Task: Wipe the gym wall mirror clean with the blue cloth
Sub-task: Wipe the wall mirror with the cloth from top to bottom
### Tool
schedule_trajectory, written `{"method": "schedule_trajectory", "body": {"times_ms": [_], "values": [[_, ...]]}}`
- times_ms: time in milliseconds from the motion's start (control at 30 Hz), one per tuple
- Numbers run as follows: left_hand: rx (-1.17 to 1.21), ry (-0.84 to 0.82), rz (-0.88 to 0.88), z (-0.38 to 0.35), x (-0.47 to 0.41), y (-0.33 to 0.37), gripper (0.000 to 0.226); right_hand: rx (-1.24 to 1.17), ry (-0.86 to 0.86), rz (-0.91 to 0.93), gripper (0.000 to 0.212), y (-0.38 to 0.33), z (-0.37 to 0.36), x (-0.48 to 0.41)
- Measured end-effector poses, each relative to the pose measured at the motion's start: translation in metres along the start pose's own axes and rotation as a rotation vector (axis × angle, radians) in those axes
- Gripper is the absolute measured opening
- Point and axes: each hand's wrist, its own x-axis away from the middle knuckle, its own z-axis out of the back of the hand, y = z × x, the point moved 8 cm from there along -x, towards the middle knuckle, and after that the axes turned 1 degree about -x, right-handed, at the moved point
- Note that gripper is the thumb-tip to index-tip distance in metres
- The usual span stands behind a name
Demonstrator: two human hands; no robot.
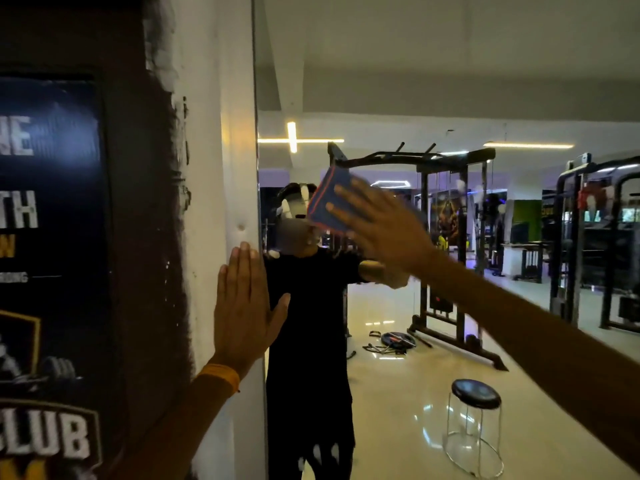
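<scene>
The wall mirror (433,98) fills the right of the head view, its left edge meeting a white wall strip. A blue cloth (327,199) with a red-orange border lies flat against the glass at about head height. My right hand (377,226) presses it there with straight, spread fingers, the arm reaching in from the lower right. My left hand (242,306) rests flat, fingers together, on the white wall strip at the mirror's left edge. An orange band circles that wrist. A person in black is reflected behind the cloth.
A dark poster (48,237) with white lettering hangs on the wall at left. The mirror reflects a black cable machine (443,237), a round black stool (476,420) with chrome legs, weight plates (396,339) on the shiny floor and more racks (595,244) at right.
</scene>
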Motion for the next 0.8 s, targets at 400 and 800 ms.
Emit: {"method": "schedule_trajectory", "body": {"times_ms": [400,800], "values": [[0.038,-0.030,0.012,-0.007,0.022,-0.002,0.091,0.034,0.012,0.157,0.067,-0.042,-0.011,-0.016],[0.115,-0.033,0.062,-0.010,0.033,-0.010,0.087,-0.028,0.045,0.118,0.063,-0.032,-0.002,-0.059]]}}
